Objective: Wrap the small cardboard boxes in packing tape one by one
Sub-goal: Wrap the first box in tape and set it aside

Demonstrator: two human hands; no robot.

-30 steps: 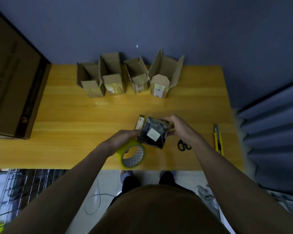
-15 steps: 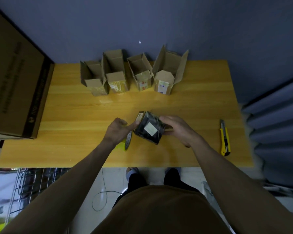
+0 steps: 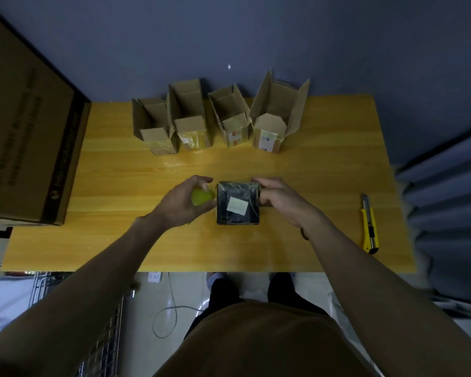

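Observation:
A small dark box [image 3: 237, 203] with a pale label, covered in shiny clear tape, sits square on the wooden table [image 3: 120, 186] at its middle. My left hand [image 3: 184, 204] grips a yellow-green tape roll [image 3: 201, 196] pressed against the box's left side. My right hand [image 3: 279, 198] holds the box's right side, fingers curled round its far right corner. Several open cardboard boxes [image 3: 191, 118] stand in a row along the far edge, their flaps up.
A yellow utility knife [image 3: 369, 224] lies near the right edge. A large cardboard carton [image 3: 25, 131] fills the table's left end. Below the front edge are a wire rack [image 3: 65, 308], a cable and my feet on the floor.
The box has been turned from tilted to square and set flat. My left hand brought the tape roll from under the box to its left side. The scissors are hidden now.

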